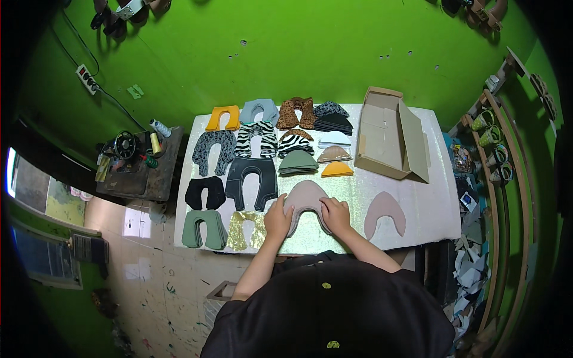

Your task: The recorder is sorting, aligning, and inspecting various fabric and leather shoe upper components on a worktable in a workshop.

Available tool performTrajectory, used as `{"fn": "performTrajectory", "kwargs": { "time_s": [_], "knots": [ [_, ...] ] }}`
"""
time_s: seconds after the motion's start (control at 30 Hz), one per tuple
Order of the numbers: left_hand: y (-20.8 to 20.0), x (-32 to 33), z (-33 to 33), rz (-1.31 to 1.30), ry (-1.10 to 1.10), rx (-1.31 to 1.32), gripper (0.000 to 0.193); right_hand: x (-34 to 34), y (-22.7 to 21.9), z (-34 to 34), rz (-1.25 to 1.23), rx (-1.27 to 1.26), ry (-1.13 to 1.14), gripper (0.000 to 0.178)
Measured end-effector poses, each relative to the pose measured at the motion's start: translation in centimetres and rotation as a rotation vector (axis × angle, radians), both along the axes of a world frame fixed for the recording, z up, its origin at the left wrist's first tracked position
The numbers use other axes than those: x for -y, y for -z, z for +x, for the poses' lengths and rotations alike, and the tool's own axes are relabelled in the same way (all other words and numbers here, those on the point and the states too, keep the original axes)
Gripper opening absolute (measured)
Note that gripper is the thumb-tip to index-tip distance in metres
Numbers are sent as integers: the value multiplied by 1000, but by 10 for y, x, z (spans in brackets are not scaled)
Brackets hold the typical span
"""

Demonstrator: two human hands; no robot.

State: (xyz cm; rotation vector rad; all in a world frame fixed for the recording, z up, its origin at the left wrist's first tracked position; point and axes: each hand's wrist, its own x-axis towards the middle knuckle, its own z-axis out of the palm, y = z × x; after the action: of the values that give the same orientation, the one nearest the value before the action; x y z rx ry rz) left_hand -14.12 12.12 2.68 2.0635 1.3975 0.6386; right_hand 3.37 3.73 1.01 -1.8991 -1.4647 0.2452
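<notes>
A stack of pale pink U-shaped cut pieces [307,194], perhaps shoe uppers, is at the near middle of the table, its curved end pointing away from me. My left hand [277,219] grips its left side, thumb on top. On the other side, my right hand [336,215] has its fingers closed on the stack's right edge. The undersides of both hands are hidden. A second pale pink stack [384,210] lies apart to the right. Beyond my left hand is a black U-shaped stack [237,179], and a shiny gold one [239,231] lies left of it.
The pale sheet-covered table [440,197] carries several more stacks, including green [194,228], zebra-striped [243,141] and yellow [215,119] ones. An open cardboard box [377,134] stands back right. A sewing machine [126,147] is at left; a wooden rack [507,137] holds sandals at right.
</notes>
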Motion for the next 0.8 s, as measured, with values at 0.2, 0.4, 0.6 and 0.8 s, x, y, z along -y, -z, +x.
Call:
{"fn": "performTrajectory", "kwargs": {
  "time_s": [0.2, 0.4, 0.6, 0.8],
  "knots": [
    [20, 1, -11, 304, 264, -106, 32, 11, 3, 2, -41, 226, 28, 26],
    [10, 8, -1, 298, 202, -127, 30, 30, -2, 25, -198, 234, 22, 34],
    [-27, 36, 50, 275, 149, -9, 26, 69, 5, 79, -273, 102, 281, 36],
    [-37, 82, 122, 33, 553, 268, 23, 123, 15, 132, -429, 93, 691, 65]
  ]
}}
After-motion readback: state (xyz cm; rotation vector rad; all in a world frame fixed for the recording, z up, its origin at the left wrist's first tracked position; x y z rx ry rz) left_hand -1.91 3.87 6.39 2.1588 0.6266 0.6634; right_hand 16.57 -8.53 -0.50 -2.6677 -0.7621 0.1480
